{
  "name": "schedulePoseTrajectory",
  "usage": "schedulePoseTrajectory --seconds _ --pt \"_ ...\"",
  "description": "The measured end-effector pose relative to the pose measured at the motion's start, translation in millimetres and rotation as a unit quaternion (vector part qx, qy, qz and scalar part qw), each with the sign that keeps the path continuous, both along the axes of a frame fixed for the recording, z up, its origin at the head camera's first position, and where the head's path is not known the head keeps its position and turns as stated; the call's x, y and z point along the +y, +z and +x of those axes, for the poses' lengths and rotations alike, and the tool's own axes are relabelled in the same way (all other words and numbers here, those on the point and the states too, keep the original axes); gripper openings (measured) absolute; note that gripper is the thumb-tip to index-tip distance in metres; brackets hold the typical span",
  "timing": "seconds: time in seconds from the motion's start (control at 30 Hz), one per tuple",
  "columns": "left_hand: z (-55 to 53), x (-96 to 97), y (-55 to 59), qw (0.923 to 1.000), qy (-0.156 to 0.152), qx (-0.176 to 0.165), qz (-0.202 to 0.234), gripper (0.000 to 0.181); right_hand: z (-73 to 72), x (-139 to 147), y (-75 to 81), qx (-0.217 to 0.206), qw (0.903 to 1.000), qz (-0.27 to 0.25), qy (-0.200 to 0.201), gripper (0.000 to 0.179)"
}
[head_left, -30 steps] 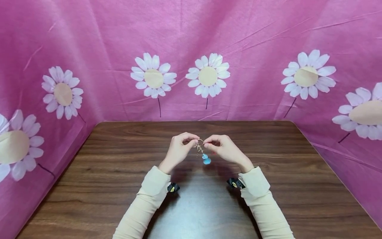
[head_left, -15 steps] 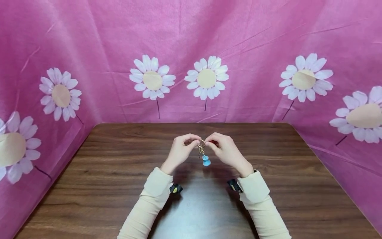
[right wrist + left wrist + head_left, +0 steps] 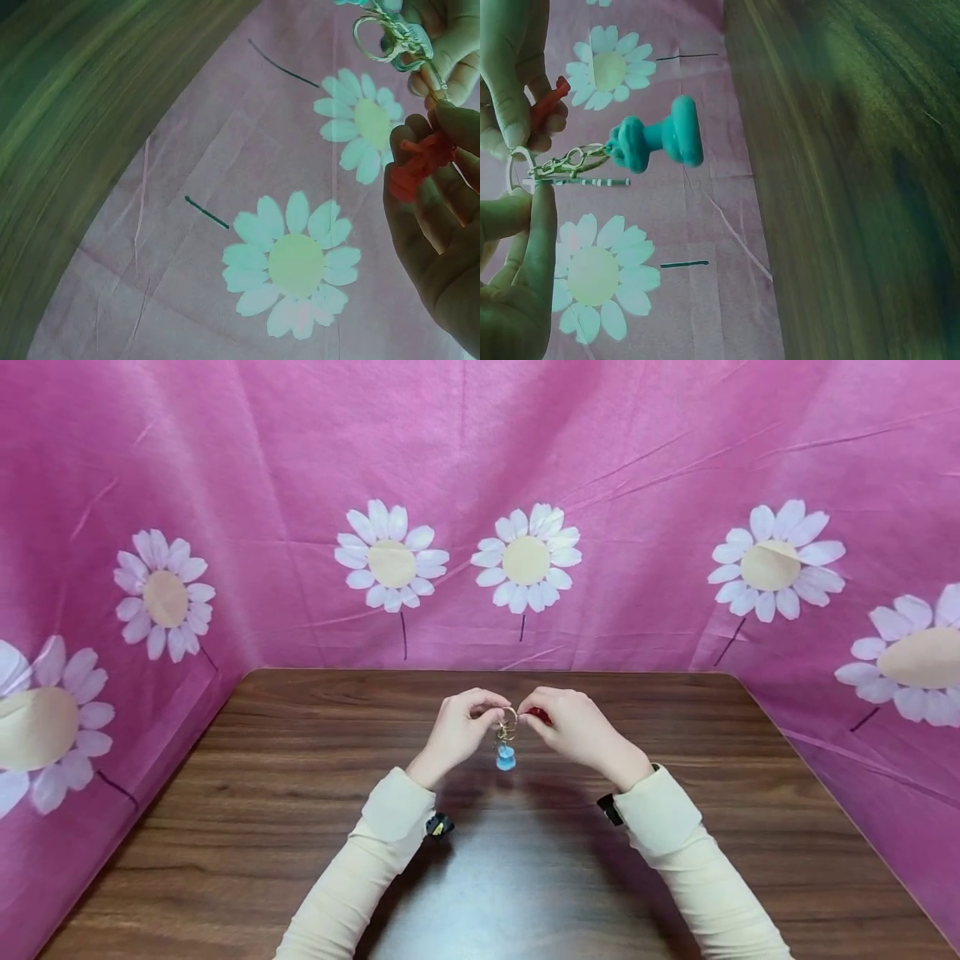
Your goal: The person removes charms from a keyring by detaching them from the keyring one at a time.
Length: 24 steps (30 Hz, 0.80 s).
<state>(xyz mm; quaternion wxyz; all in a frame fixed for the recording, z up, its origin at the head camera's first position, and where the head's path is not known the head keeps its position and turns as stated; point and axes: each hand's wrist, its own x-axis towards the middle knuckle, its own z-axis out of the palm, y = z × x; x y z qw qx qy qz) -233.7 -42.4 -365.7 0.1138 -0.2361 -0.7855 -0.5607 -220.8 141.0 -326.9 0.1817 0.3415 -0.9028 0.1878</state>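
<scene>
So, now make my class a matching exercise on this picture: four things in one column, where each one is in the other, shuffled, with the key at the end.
Things
1. Blue charm
2. Large gold ring
3. Red piece
4. Pink cloth

Places
A. Held in the right hand
B. Behind the wooden table
C. Dangling below both hands
D. Pinched in the fingertips of the left hand

Right pairs
1-C, 2-D, 3-A, 4-B

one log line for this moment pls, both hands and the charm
left hand: pinches ring | right hand: holds red piece beside ring | blue charm: hangs below ring
</scene>
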Motion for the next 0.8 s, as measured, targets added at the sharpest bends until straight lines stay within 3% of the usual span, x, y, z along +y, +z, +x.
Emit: schedulePoseTrajectory --seconds 0.17,0.4,0.57,0.7,0.8 --pt "-1.1 1.0 1.2 0.9994 -0.021 -0.021 -0.016 0.012 -1.3 2 2.9 -0.003 0.9999 0.012 0.003 0.006" --pt "1.7 1.9 4.0 0.9969 -0.057 -0.030 -0.045 0.013 -2.7 2 0.0 -0.053 0.9985 -0.007 0.007 0.005" --pt "5.4 0.9 5.0 0.9987 -0.031 -0.026 -0.032 0.016 -1.3 0 2.5 -0.101 0.9936 -0.049 0.004 0.004" --pt "9.8 0.4 5.6 0.9994 0.004 0.022 -0.026 0.015 0.2 1 6.6 -0.137 0.9868 -0.085 -0.012 0.004" --pt "13.6 1.1 5.7 0.9987 0.013 0.047 -0.017 0.012 0.7 1 8.9 -0.153 0.9821 -0.107 -0.026 0.005"
